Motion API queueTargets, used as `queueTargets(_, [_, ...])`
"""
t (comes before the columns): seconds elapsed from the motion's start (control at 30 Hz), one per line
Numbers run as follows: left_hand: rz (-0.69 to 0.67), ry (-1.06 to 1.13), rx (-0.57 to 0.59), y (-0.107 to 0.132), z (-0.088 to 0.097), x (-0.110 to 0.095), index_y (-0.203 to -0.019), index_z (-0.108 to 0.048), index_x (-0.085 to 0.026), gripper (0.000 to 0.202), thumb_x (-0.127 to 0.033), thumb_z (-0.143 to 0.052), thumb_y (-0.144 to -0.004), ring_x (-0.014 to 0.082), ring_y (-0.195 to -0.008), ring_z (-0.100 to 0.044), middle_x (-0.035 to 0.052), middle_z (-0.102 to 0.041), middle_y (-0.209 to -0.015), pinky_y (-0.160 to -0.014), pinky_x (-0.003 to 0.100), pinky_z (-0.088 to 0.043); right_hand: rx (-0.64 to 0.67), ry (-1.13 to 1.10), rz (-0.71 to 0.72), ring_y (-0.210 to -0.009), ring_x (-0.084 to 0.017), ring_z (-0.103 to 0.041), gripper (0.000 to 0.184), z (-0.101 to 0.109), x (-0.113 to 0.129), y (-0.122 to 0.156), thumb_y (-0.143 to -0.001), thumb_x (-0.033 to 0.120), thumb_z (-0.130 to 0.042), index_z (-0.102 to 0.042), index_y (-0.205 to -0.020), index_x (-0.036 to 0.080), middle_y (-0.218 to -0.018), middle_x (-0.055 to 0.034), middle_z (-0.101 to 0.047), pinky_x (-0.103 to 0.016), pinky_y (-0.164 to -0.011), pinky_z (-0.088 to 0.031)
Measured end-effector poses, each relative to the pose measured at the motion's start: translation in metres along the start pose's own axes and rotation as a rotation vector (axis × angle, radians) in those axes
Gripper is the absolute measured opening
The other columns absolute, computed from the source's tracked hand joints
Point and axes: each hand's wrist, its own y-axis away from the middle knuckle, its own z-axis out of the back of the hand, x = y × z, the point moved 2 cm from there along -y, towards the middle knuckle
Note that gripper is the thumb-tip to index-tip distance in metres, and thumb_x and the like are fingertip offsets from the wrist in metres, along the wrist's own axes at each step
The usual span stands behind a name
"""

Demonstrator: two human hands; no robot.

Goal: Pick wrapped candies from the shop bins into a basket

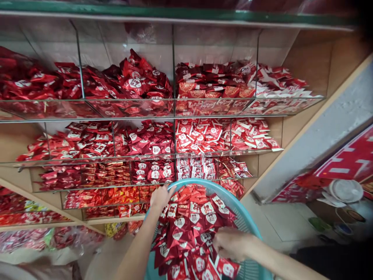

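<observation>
A turquoise plastic basket (250, 217) stands below the shelves, heaped with small red wrapped packets (194, 219) that carry white printed hearts and flower-like marks. At the basket's far left rim is my left hand (160, 197), its fingers bent over the edge and gripping it. My right hand (231, 243) is over the right side of the heap, slightly blurred. Its fingers are curled down among the packets, and whatever they pinch is hidden. Just below that hand lies a red packet with a white edge (227, 267).
Glass-fronted shelves (175, 109) with dividers hold piles of red packets (134, 79) in several rows before me. Clear bags of wrapped goods (67, 237) lie on the floor at left. At right are a grey wall (329, 128) and a white round container (346, 190).
</observation>
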Motion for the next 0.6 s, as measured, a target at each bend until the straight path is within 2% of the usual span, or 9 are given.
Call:
queueTargets(0.07, [0.002, 0.005, -0.016, 0.0, 0.0, 0.001, -0.096, -0.058, -0.014, 0.072, -0.064, -0.009, -0.079, 0.0294, -0.078, -0.063, 0.0155, -0.066, -0.081, -0.067, 0.039, -0.046, -0.04, 0.043, -0.037, -0.066, -0.017, -0.058, 0.01, 0.005, 0.005, 0.001, -0.065, 0.016, -0.058, -0.066, -0.07, 0.019, -0.064, -0.0021, -0.062, -0.024, -0.055, -0.036])
queueTargets(0.17, [0.005, 0.02, -0.023, 0.0, -0.001, 0.001, -0.095, -0.059, -0.014, 0.071, -0.064, -0.011, -0.079, 0.0291, -0.078, -0.063, 0.0143, -0.066, -0.081, -0.066, 0.038, -0.047, -0.205, -0.005, -0.038, -0.074, -0.02, -0.058, 0.015, 0.032, 0.008, 0.011, -0.07, 0.028, -0.06, -0.066, -0.082, 0.019, -0.077, -0.0057, -0.064, -0.026, -0.058, -0.037])
queueTargets(0.3, [0.019, 0.031, -0.027, 0.0, -0.001, 0.002, -0.095, -0.059, -0.015, 0.07, -0.065, -0.013, -0.079, 0.0294, -0.079, -0.063, 0.0141, -0.067, -0.082, -0.067, 0.039, -0.047, -0.577, -0.169, 0.031, -0.064, -0.015, -0.054, 0.023, 0.09, -0.002, 0.024, -0.083, 0.036, -0.044, -0.062, -0.083, 0.022, -0.068, -0.0013, -0.061, -0.024, -0.058, -0.036])
queueTargets(0.47, [0.024, 0.04, -0.025, 0.0, -0.001, 0.002, -0.094, -0.059, -0.014, 0.068, -0.063, -0.014, -0.08, 0.028, -0.078, -0.063, 0.0138, -0.066, -0.081, -0.067, 0.036, -0.046, -1.051, -0.312, -0.032, -0.052, -0.013, -0.049, 0.026, 0.154, -0.032, 0.029, -0.084, 0.039, -0.039, -0.057, -0.081, 0.02, -0.06, 0.0006, -0.057, -0.024, -0.054, -0.036])
queueTargets(0.53, [0.021, 0.046, -0.028, 0.001, 0.0, 0.002, -0.095, -0.059, -0.015, 0.067, -0.062, -0.014, -0.08, 0.0279, -0.078, -0.063, 0.0137, -0.066, -0.08, -0.066, 0.036, -0.046, -1.17, -0.294, -0.094, -0.054, -0.014, -0.05, 0.024, 0.171, -0.043, 0.03, -0.083, 0.039, -0.041, -0.056, -0.084, 0.02, -0.061, 0.0, -0.058, -0.024, -0.054, -0.036])
queueTargets(0.6, [0.019, 0.054, -0.031, 0.001, 0.0, 0.002, -0.094, -0.059, -0.015, 0.066, -0.062, -0.014, -0.081, 0.028, -0.077, -0.064, 0.0137, -0.066, -0.08, -0.066, 0.037, -0.046, -1.236, -0.229, -0.157, -0.058, -0.015, -0.053, 0.022, 0.184, -0.05, 0.031, -0.082, 0.037, -0.042, -0.056, -0.089, 0.02, -0.069, -0.0015, -0.061, -0.024, -0.057, -0.037])
